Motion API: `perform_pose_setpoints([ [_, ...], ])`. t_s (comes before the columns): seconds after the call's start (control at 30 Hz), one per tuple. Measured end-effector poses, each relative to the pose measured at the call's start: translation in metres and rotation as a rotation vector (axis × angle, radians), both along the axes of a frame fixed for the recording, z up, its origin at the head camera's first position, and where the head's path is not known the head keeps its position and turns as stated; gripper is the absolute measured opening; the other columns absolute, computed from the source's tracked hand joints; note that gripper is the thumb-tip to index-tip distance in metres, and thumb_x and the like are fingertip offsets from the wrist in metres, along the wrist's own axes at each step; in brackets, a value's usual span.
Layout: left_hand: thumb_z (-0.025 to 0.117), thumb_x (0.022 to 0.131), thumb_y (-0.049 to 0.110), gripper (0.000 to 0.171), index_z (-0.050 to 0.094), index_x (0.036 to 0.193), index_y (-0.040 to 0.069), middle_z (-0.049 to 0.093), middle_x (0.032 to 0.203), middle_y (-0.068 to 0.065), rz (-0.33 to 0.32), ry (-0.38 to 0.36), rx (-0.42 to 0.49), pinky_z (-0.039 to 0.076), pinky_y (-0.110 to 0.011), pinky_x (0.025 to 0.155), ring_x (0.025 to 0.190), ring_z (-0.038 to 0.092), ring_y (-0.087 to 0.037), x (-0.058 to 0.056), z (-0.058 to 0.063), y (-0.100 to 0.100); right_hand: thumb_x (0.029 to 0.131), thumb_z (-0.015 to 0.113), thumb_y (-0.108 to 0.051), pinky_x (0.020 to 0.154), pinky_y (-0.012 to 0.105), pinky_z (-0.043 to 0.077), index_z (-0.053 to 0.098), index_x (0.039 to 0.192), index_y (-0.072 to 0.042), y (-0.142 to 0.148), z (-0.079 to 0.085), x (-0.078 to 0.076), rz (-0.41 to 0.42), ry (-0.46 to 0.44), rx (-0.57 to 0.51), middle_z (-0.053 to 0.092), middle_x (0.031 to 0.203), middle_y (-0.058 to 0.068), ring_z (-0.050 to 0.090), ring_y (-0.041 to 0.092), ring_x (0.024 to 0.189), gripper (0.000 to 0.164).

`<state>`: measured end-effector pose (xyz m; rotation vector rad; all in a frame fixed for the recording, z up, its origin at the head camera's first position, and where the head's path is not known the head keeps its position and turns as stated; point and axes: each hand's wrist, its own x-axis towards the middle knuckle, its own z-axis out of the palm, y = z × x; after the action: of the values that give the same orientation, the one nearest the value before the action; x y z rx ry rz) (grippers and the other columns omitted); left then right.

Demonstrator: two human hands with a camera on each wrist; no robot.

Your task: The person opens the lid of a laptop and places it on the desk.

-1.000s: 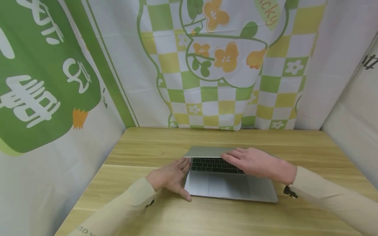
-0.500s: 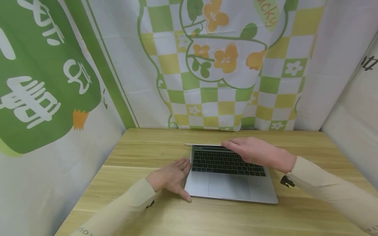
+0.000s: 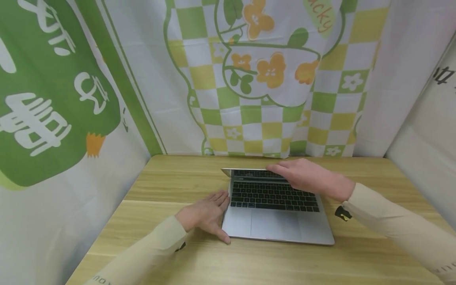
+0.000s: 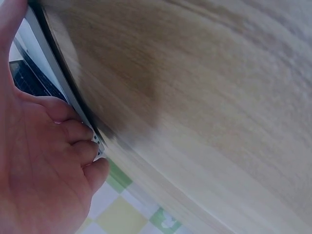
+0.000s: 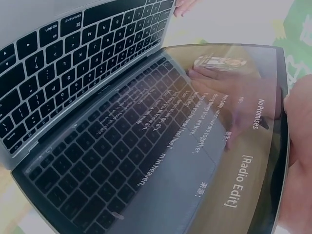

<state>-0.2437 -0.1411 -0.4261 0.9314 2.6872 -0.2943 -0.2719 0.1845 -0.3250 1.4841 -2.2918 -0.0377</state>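
A silver laptop (image 3: pixel 275 226) with black keys sits on the wooden table, its lid part-way raised. My right hand (image 3: pixel 309 177) holds the lid's top edge near the middle. In the right wrist view, the glossy screen (image 5: pixel 243 146) shows white lyric text and reflects the keyboard. Fingers of the right hand (image 5: pixel 301 156) are at the screen's edge there. Spread along the base's left side, my left hand (image 3: pixel 208 215) rests with its thumb at the front corner. The left wrist view shows that hand's palm (image 4: pixel 44 165) against the base's thin edge.
The pale wooden table (image 3: pixel 160 261) extends around the laptop. Behind it hangs a green, yellow and white checked curtain (image 3: pixel 253 114) with flowers. A green-printed cloth (image 3: pixel 53 99) hangs at the left, and a pale cloth (image 3: pixel 427 158) at the right.
My right hand has lifted the laptop's lid up and back, uncovering the whole keyboard and part of the screen. My left hand has stayed at the base's left edge.
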Motion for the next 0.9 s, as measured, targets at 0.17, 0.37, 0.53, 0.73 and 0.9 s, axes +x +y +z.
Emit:
perform_pose_setpoints([
  [0.17,0.053,0.064,0.092,0.133,0.019,0.156,0.001,0.012,0.164,-0.018,0.004,-0.015,0.006,0.018,-0.042,0.125,0.153,0.013,-0.031,0.0,-0.001,-0.001,0.078,0.063,0.015,0.053,0.024,0.054,0.055,0.131,-0.007,-0.001,0.002,-0.004,-0.019,0.033,0.007,0.075,0.103,0.007,0.062,0.015,0.061,0.058],
  [0.37,0.054,0.064,0.092,0.133,0.019,0.156,0.001,0.012,0.164,-0.018,0.008,-0.022,0.013,0.018,-0.042,0.125,0.153,0.013,-0.03,0.0,-0.001,-0.001,0.085,0.06,0.011,0.044,0.019,0.04,0.056,0.131,-0.007,-0.002,0.009,-0.009,-0.046,0.01,0.021,0.072,0.09,0.004,0.036,0.005,0.048,0.049],
  [0.53,0.054,0.064,0.092,0.133,0.019,0.156,0.002,0.012,0.164,-0.017,0.007,-0.024,0.014,0.018,-0.041,0.126,0.153,0.013,-0.03,-0.002,-0.001,-0.001,0.09,0.056,0.008,0.043,0.017,0.038,0.056,0.131,-0.007,-0.001,0.013,-0.015,-0.051,-0.049,-0.002,0.073,0.094,0.007,0.026,0.003,0.043,0.043],
  [0.73,0.052,0.066,0.092,0.132,0.017,0.156,0.003,0.01,0.165,-0.017,0.0,-0.03,0.015,0.018,-0.041,0.126,0.153,0.011,-0.03,0.0,-0.002,-0.001,0.094,0.058,0.002,0.054,0.023,0.055,0.059,0.128,-0.007,-0.002,0.015,-0.023,-0.032,-0.052,-0.052,0.073,0.116,0.011,0.053,0.009,0.049,0.035],
  [0.9,0.048,0.067,0.093,0.132,0.014,0.157,0.003,0.006,0.165,-0.016,0.004,-0.038,0.02,0.016,-0.041,0.126,0.154,0.008,-0.029,0.0,-0.003,-0.002,0.095,0.059,-0.001,0.064,0.031,0.06,0.06,0.127,-0.007,-0.003,0.017,-0.027,-0.026,-0.07,-0.086,0.073,0.115,0.011,0.071,0.018,0.073,0.033],
])
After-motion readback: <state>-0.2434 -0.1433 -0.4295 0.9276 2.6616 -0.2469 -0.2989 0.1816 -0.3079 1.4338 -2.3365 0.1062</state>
